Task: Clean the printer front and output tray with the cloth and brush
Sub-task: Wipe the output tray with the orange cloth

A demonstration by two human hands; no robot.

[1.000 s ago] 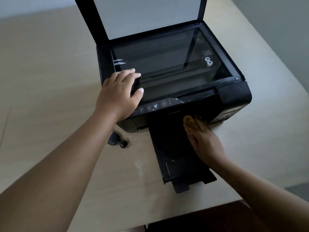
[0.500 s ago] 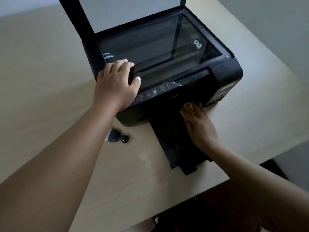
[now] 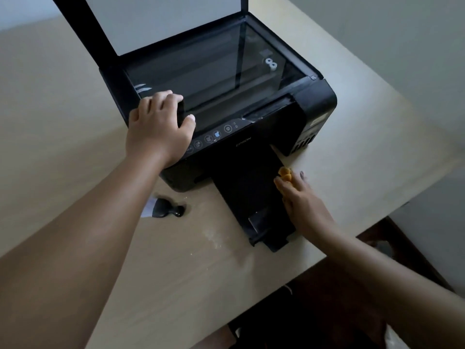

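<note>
On the pale table, one black printer, scanner lid raised, glass exposed, output tray pulled out toward me.

Item, left hand: mine, laid over the printer's front left corner, fingers curled onto the edge of the glass, thumb spread toward the control panel. It holds nothing; it braces the machine.

Item, right hand: mine, resting at the right edge of the output tray, fingers gathered narrow around the cloth.

Item, cloth: orange, bunched small, only a lump of it showing past my fingertips. It touches the tray's right rim, near where the tray meets the printer front.

Item, brush: black handle, pale bristles, lying on the table just beside the printer's front left corner, partly hidden behind my left forearm. No hand is on it.

Item, debris: pale specks and a faint smear on the table between brush and tray.

Progress, as I judge it: the cloth work on the tray is in hand, at its right side. Whether the front panel has been wiped I cannot tell; its dark surface shows no clear dust either way. The brush step looks undone or at least not current, and the far end of the tray remains to be covered.
</note>
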